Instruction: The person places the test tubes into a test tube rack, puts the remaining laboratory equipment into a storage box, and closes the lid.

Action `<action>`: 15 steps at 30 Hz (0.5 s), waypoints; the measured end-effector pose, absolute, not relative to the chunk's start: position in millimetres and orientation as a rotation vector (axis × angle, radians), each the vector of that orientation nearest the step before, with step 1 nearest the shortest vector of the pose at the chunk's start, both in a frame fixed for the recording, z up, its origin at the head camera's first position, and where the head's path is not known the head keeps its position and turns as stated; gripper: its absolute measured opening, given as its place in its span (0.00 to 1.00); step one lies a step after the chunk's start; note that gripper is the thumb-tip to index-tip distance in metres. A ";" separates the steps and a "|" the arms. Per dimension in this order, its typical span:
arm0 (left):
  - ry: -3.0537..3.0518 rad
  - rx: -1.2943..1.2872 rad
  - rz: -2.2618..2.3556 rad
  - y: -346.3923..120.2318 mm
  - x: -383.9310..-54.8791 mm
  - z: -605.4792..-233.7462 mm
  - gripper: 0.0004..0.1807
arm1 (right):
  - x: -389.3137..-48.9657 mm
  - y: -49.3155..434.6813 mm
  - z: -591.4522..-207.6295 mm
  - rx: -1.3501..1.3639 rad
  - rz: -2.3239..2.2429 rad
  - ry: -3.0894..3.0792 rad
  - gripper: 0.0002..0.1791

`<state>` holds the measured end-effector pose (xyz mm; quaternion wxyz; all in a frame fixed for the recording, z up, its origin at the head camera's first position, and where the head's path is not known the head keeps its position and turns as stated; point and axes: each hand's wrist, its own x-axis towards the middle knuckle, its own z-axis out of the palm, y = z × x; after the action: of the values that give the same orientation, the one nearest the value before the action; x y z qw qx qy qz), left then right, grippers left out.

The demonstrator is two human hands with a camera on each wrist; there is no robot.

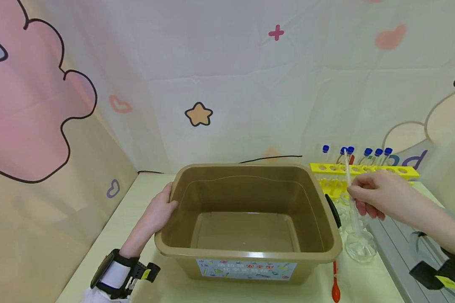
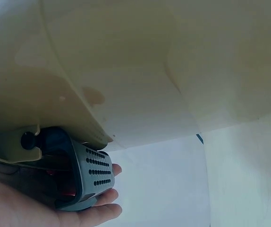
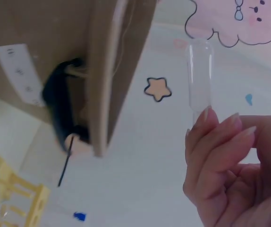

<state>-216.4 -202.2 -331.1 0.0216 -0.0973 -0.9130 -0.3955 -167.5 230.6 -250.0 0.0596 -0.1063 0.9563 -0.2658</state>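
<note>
A tan plastic basin (image 1: 246, 254) with a printed label on its front stands on the table, and nothing shows inside it. At its left end my left hand (image 1: 161, 210) grips it, thumb over the rim. Seen from below in the left wrist view, the fingers pass around the grey and black side handle (image 2: 95, 170). To the right of the basin, my right hand (image 1: 383, 195) pinches a clear plastic dropper (image 3: 200, 75), its thin tip pointing up and its wider bulb down. Below that hand stands a clear glass flask (image 1: 360, 248), close to the basin's right side.
A yellow rack (image 1: 364, 169) at the back right carries several blue-capped test tubes. More glassware stands before it, partly hidden. A red spoon (image 1: 335, 290) lies near the basin's front right corner. Grey slatted panels (image 1: 398, 252) run along the right edge.
</note>
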 end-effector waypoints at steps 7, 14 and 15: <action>-2.810 -0.317 -1.213 -203.0 -217.4 -333.0 0.26 | -180.4 189.8 -226.6 -0.455 -0.824 2.861 0.12; -2.815 -0.325 -1.181 -203.1 -218.9 -333.6 0.26 | -199.0 140.6 -217.7 -0.602 -0.892 2.740 0.13; -2.815 -0.326 -1.182 -203.2 -218.7 -333.5 0.26 | -202.3 132.9 -218.7 -0.611 -0.906 2.714 0.13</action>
<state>-218.7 -203.2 -333.5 0.0354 -0.1061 -0.9162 -0.3848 -202.3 132.9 -218.7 0.1076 -0.2075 0.9223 -0.3078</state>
